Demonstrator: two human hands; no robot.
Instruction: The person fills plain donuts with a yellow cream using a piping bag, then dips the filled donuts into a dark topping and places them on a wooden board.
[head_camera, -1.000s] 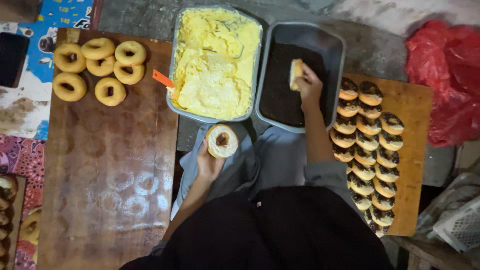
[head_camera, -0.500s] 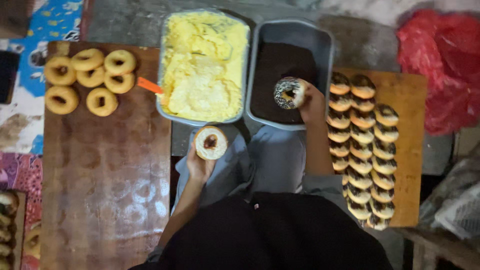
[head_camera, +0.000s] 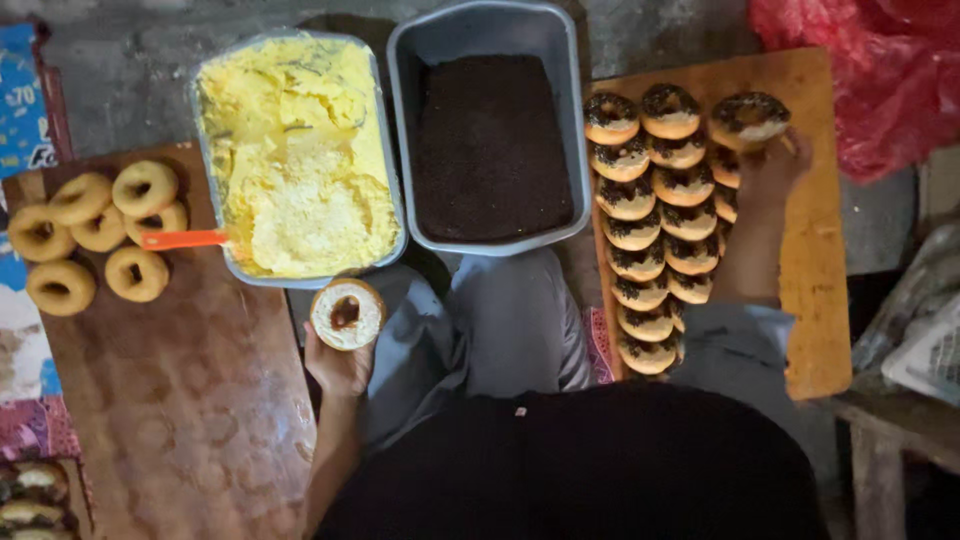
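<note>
The left hand (head_camera: 338, 365) holds a cream-spread doughnut (head_camera: 346, 313) up from below, its fingers cupped around the lower edge of the ring, cream side facing up and a dark hole at its centre. The doughnut sits just below the near rim of the grey tray of yellow cream (head_camera: 296, 155), over the person's lap. An orange-handled spreader (head_camera: 185, 239) rests in that tray with its handle sticking out over the left rim.

The right hand (head_camera: 768, 172) reaches out over the wooden board (head_camera: 820, 250) on the right and pinches a sprinkle-coated doughnut (head_camera: 748, 117) by its near edge, fingers closed on it; the doughnut lies at the far end of the board, just beside the top of the rows. The rows of finished doughnuts (head_camera: 648, 225), each topped with dark chocolate sprinkles, overlap one another down the board's left side.

Between the two hands stands a grey tub of chocolate sprinkles (head_camera: 492, 145), touching the cream tray on one side and close to the board on the other.

On the left, a brown wooden surface (head_camera: 190, 400) carries a cluster of plain doughnuts (head_camera: 98, 238) near its far edge. A red plastic bag (head_camera: 880, 80) lies beyond the board at the upper right.
</note>
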